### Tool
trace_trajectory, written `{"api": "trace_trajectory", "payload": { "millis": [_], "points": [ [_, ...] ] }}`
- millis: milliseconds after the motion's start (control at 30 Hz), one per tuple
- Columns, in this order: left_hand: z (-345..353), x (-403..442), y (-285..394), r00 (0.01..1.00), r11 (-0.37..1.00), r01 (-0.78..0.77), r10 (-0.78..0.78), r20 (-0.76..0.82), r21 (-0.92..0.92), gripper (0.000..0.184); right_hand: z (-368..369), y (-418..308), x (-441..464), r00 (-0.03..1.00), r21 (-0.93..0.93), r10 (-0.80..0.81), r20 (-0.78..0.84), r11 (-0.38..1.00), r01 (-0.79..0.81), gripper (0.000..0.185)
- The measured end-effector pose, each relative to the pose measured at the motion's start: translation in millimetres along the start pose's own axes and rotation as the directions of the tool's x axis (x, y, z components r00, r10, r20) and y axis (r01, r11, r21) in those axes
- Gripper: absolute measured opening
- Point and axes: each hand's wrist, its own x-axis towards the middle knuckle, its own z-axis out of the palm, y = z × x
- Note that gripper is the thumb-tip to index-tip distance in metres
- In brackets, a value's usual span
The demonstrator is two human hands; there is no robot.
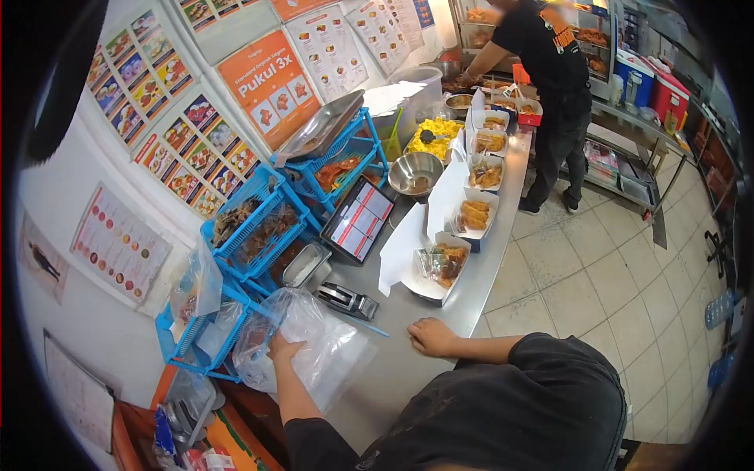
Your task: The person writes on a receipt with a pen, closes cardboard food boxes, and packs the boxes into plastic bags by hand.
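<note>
Head view shows me the left hand (pixel 287 345) at the clear plastic bags (pixel 334 337), which lie on the metal worktop (pixel 390 357) beside the blue baskets (pixel 206 334). Its fingers touch the plastic and are partly hidden, so from my end I cannot tell whether they pinch it. I have the right hand (pixel 432 337) resting on the worktop near its edge, fingers curled together. Between the bags and the tablet (pixel 360 220) I see a black-and-silver device (pixel 347 301) and a metal container (pixel 308 265). Just beyond, an open box (pixel 444 271) holds food and a clear packet, at the near end of a row of boxes. Farther off, another person (pixel 542 63) in dark clothes stands beside the worktop.
</note>
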Motion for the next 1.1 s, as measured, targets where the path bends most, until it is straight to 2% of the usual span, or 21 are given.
{"api": "trace_trajectory", "payload": {
  "millis": [67, 167, 200, 267, 367, 433, 500, 567, 667, 767, 1100],
  "points": [
    [-46.6, -48.7, 69.2, 0.985, 0.953, 0.171, -0.159, -0.067, 0.251, 0.058, 0.4, 0.6, -0.9, 1.000, 0.006, -0.005, -0.009, 1.000, 0.005, 0.018],
    [-38.6, -51.2, 59.0, 0.907, 0.972, 0.048, 0.055, -0.418, 0.232, 0.031, -0.1, 0.0, -1.0, 1.000, 0.016, -0.011, -0.011, 1.000, 0.011, 0.018],
    [-34.2, -56.0, 55.5, 0.833, 0.979, -0.090, 0.174, -0.526, 0.181, 0.029, -0.6, 0.4, -0.8, 1.000, 0.019, -0.013, -0.009, 1.000, 0.013, 0.018],
    [-35.3, -83.4, 63.6, 0.596, 0.921, -0.368, 0.342, -0.727, 0.132, 0.025, -1.7, -0.8, -0.7, 1.000, 0.023, 0.000, 0.010, 1.000, -0.001, 0.018],
    [-5.7, -137.2, 82.5, 0.557, 0.807, -0.589, 0.372, -0.742, -0.037, 0.020, -1.9, 0.2, 0.9, 1.000, 0.028, -0.006, 0.014, 1.000, 0.005, 0.019],
    [28.7, -176.8, 93.5, 0.696, 0.751, -0.611, 0.359, -0.622, -0.250, 0.023, -1.7, -0.2, -0.2, 1.000, 0.026, -0.004, 0.003, 1.000, 0.004, 0.019],
    [50.4, -214.2, 110.9, 0.758, 0.730, -0.621, 0.468, -0.455, -0.284, 0.035, -2.4, -1.6, -0.8, 1.000, 0.018, 0.004, -0.009, 1.000, -0.003, 0.019],
    [79.3, -238.4, 124.3, 0.733, 0.737, -0.650, 0.546, -0.407, -0.183, 0.049, -1.7, -1.0, -0.6, 1.000, 0.017, -0.001, -0.022, 1.000, 0.002, 0.017],
    [104.8, -252.9, 127.6, 0.793, 0.792, -0.594, 0.546, -0.270, -0.142, 0.056, -0.6, 0.7, -0.2, 0.999, 0.025, -0.010, -0.038, 1.000, 0.011, 0.017],
    [108.6, -247.4, 121.4, 0.823, 0.805, -0.559, 0.511, -0.246, -0.198, 0.056, -1.0, 0.1, -1.2, 0.999, 0.039, -0.014, -0.041, 0.999, 0.016, 0.017],
    [109.3, -248.3, 122.3, 0.826, 0.805, -0.553, 0.495, -0.271, -0.215, 0.053, -4.5, -1.9, -1.0, 0.997, 0.046, -0.031, -0.074, 0.998, 0.035, 0.015]
  ]
}}
